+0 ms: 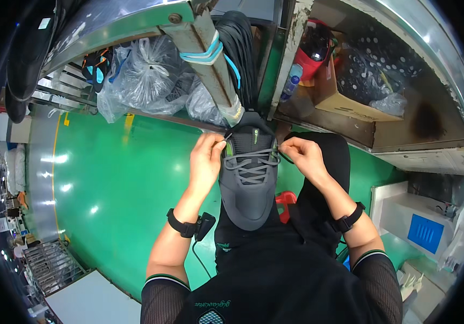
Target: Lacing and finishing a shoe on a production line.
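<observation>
A dark grey sneaker (247, 202) rests on my lap with its toe toward me and its tongue pointing away. Grey laces (252, 160) criss-cross its front, and green trim edges the eyelets. At the shoe's left upper edge, my left hand (206, 158) pinches a lace end between thumb and fingers. On the opposite side, my right hand (306, 155) is closed on the other lace end, just off the shoe's collar. The laces run through the upper eyelets toward both hands. Each wrist wears a black strap.
A worn metal post (210, 67) stands just beyond the shoe. Clear plastic bags (148, 73) fill a low rack at the far left. A bundle of black cords (237, 54) hangs behind the post. At right, a shelf holds a cardboard box (340, 102). Green floor (118, 178) spreads left.
</observation>
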A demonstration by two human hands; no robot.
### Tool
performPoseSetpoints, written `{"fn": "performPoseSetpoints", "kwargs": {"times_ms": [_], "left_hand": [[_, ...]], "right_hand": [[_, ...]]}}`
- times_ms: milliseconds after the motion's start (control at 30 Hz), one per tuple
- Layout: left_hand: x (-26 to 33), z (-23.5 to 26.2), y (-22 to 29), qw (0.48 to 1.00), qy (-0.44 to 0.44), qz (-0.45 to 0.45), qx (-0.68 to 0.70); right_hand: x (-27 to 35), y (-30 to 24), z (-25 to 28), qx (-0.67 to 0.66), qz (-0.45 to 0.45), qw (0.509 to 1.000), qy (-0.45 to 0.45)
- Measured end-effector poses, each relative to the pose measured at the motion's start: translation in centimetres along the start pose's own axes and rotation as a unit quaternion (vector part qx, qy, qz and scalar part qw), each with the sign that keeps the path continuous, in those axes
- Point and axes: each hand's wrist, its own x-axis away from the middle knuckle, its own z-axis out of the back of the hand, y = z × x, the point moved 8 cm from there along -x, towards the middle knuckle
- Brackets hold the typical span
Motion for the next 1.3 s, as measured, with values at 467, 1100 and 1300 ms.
{"fn": "performPoseSetpoints", "kwargs": {"times_ms": [467,1100,1300], "left_hand": [[1.0,1.4,1.3,0.996,-0.006,0.036,-0.080],[-4.1,-2.9,6.7,0.875,-0.297,-0.305,-0.231],[-5.1,-5.0,3.3,0.791,-0.482,-0.316,-0.206]], "right_hand": [[-0.7,-5.4,-1.0,0.263,0.360,0.894,-0.033],[-6.1,-5.7,-5.8,0.258,0.379,0.769,-0.446],[-6.8,-3.7,-7.7,0.241,0.095,0.833,-0.489]]}}
